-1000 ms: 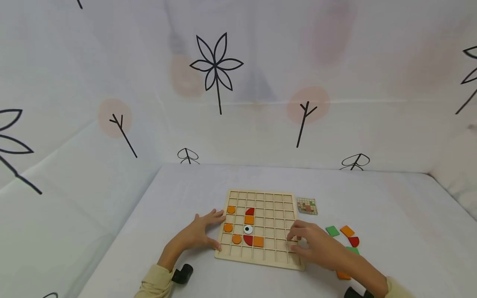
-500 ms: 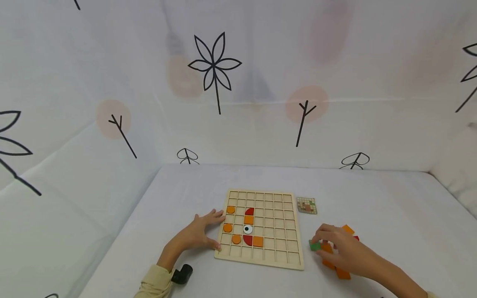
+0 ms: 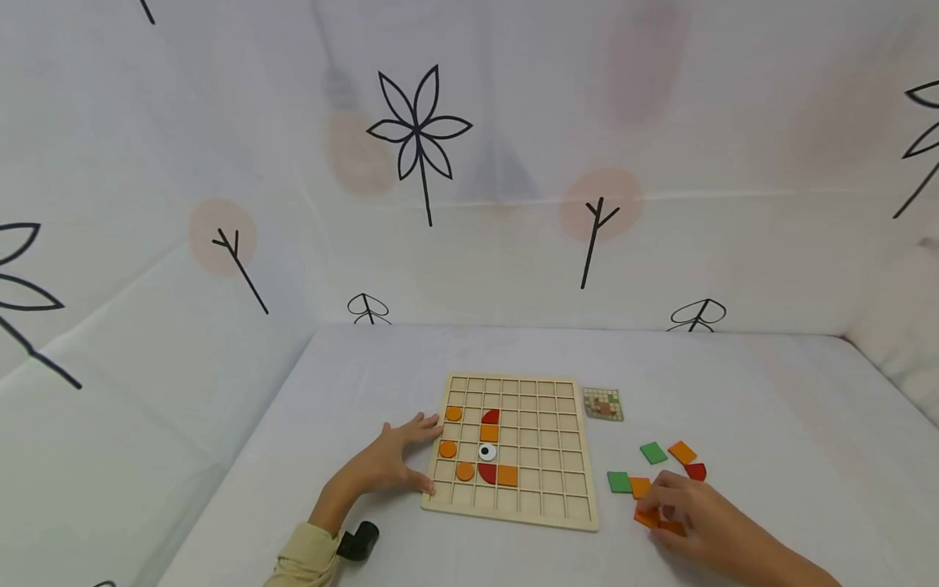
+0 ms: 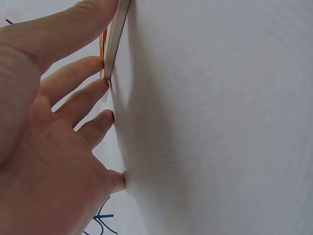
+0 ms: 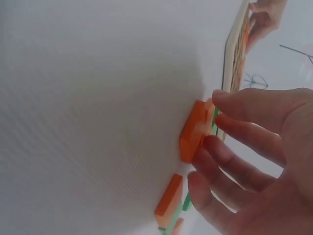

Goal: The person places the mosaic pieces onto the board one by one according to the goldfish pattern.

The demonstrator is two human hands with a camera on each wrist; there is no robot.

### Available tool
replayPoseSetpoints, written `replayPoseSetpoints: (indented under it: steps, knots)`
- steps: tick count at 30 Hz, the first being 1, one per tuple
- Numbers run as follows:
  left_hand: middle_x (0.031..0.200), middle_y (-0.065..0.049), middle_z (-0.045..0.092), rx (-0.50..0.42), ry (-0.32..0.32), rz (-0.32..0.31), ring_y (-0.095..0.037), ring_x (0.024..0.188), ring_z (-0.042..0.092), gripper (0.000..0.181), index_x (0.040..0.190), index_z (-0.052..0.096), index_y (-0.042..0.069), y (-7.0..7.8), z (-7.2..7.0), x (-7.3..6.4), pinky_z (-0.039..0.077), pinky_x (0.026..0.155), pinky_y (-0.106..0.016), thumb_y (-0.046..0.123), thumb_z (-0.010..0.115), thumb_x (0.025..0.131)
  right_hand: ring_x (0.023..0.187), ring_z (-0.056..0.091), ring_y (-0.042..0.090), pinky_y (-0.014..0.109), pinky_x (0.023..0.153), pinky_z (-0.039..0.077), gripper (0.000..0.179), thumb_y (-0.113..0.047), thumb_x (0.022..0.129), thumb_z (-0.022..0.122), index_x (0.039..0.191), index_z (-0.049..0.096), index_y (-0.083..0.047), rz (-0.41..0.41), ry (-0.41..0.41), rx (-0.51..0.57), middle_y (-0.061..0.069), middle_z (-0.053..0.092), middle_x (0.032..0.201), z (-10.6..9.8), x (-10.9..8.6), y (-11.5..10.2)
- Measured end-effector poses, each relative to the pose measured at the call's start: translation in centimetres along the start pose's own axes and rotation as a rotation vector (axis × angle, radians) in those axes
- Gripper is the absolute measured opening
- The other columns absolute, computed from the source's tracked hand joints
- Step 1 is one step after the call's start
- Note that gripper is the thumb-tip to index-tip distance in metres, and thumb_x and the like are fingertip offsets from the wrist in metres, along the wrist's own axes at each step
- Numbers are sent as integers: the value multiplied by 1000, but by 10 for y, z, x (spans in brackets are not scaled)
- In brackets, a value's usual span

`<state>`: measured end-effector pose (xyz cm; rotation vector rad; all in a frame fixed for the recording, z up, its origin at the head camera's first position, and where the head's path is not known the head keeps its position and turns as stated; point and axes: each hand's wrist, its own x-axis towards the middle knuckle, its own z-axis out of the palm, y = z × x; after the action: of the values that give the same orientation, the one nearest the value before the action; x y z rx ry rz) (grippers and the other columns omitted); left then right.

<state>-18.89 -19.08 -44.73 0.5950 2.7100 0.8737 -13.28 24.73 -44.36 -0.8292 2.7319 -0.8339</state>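
Observation:
My left hand (image 3: 385, 458) lies spread beside the wooden grid board (image 3: 543, 456), its fingertips and thumb at the board's left edge. Set in the grid are orange round tiles (image 3: 465, 471), orange squares (image 3: 507, 476), red quarter-round tiles (image 3: 487, 474) and a white disc with a black dot (image 3: 487, 452). Right of the board, my right hand (image 3: 697, 522) reaches down over loose orange tiles (image 3: 646, 517), fingers bent and fingertips right at them. In the right wrist view its fingers stand apart beside an orange tile (image 5: 193, 132) lying on the cloth.
Green square tiles (image 3: 619, 482), an orange square (image 3: 682, 452) and a red tile (image 3: 695, 471) lie around my right hand. A small pattern card (image 3: 604, 404) rests by the board's upper right corner. White printed cloth (image 3: 499, 269) walls in the back and sides.
My right hand has gone from the board's right edge to the loose tiles, first over a green tile, then nearer to me over the orange ones. The left hand has stayed put.

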Motion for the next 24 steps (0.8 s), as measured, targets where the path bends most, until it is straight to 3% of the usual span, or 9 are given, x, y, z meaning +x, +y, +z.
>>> replayPoseSetpoints:
  steps: [11, 17, 24]
  knots:
    - [149, -4, 36, -6, 7, -8, -29, 142, 19, 86, 139, 49, 14, 1, -1, -1, -3, 108, -65, 37, 85, 64, 68, 43, 1, 17, 60, 48, 17, -18, 75, 79, 90, 71, -16, 96, 53, -84, -12, 48, 77, 11, 2, -5]
    - [149, -4, 36, -9, 3, 2, -30, 142, 19, 86, 139, 49, 13, 0, 0, -1, -2, 108, -65, 36, 85, 64, 68, 43, 0, 17, 58, 47, 17, -13, 75, 77, 91, 71, -13, 55, 52, -78, -13, 48, 77, 10, 2, -7]
    - [149, -5, 36, -26, 4, 6, -30, 142, 19, 86, 139, 49, 13, 0, 0, -1, -3, 108, -65, 37, 85, 64, 69, 44, 1, 18, 54, 44, 15, -10, 76, 75, 87, 69, -19, -56, 124, -33, -16, 48, 78, 2, 7, -12]
